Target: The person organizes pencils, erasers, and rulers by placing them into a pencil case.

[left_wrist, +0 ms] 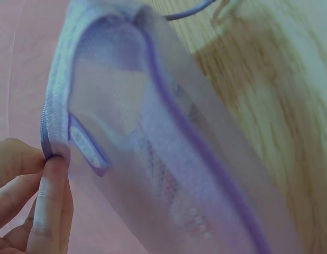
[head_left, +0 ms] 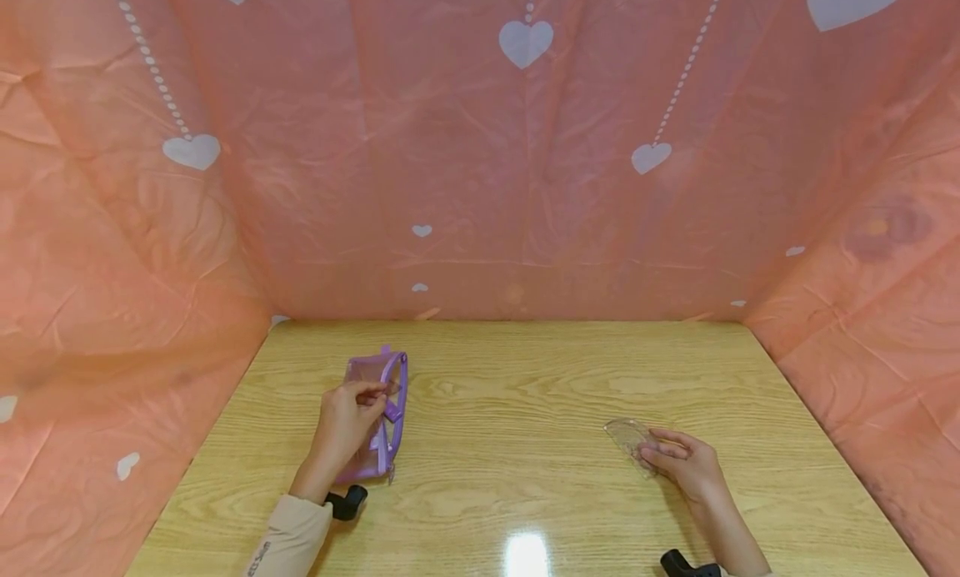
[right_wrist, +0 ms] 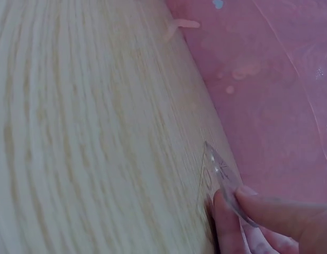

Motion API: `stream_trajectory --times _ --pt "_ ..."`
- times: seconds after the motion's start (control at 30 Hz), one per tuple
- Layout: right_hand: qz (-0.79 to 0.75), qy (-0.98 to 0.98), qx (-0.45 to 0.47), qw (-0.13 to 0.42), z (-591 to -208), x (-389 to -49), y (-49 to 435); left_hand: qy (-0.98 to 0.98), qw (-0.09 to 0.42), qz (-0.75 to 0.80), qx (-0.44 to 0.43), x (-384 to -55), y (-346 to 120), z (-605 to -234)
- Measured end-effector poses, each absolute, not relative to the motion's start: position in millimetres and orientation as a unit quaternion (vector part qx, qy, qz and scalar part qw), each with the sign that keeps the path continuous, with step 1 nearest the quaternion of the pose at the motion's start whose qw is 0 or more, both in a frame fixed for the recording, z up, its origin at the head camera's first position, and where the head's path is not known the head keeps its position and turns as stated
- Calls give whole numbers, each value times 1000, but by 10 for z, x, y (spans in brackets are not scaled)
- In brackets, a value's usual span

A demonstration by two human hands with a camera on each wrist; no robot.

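A purple see-through pencil case (head_left: pixel 363 463) lies on the left of the table, its zipped mouth spread apart. My left hand (head_left: pixel 347 417) pinches the zipper edge of that mouth between thumb and fingers. In the left wrist view, the gaping pencil case (left_wrist: pixel 129 174) shows a small purple tag (left_wrist: pixel 89 145) by the pinched edge. Over the right side of the table, my right hand (head_left: pixel 686 464) pinches a clear plastic protractor (head_left: pixel 626 434) with a curved edge. The protractor (right_wrist: pixel 219 172) points its tip away from the fingers in the right wrist view and bears dark markings.
The wood-grain table (head_left: pixel 510 444) is bordered at the back and both sides by a pink curtain (head_left: pixel 450 160) with white hearts. A bright light reflection shows near the table's front. Black wrist mounts (head_left: pixel 347 504) sit at both wrists.
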State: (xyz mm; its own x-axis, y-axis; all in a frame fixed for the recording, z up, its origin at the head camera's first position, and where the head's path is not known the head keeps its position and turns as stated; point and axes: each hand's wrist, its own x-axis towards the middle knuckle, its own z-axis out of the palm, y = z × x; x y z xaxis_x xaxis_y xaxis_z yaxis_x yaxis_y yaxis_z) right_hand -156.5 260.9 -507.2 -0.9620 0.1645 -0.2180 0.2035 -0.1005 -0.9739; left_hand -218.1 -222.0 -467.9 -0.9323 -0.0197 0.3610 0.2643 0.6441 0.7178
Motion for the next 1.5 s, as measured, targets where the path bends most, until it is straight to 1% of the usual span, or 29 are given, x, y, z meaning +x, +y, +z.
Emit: stream_trajectory --times 0.33,0.5,0.8,1.3,1.5 --pt "-751 644 141 34 -5074 -1591 2600 -895 161 -412 -60 -2166 -2243 -4690" --pt "-750 645 141 29 -5060 -1605 2586 -895 164 -411 -58 -2167 -2241 -4693" --pt "-748 650 131 32 -5031 -1632 2585 -894 154 -418 -52 -2171 -2233 -4681" --pt "-766 635 102 19 -5040 -1672 2531 -891 154 -423 -56 -2173 -2240 -4662" --pt "-772 627 103 23 -5028 -1693 2488 -894 147 -420 -53 -2167 -2239 -4641"
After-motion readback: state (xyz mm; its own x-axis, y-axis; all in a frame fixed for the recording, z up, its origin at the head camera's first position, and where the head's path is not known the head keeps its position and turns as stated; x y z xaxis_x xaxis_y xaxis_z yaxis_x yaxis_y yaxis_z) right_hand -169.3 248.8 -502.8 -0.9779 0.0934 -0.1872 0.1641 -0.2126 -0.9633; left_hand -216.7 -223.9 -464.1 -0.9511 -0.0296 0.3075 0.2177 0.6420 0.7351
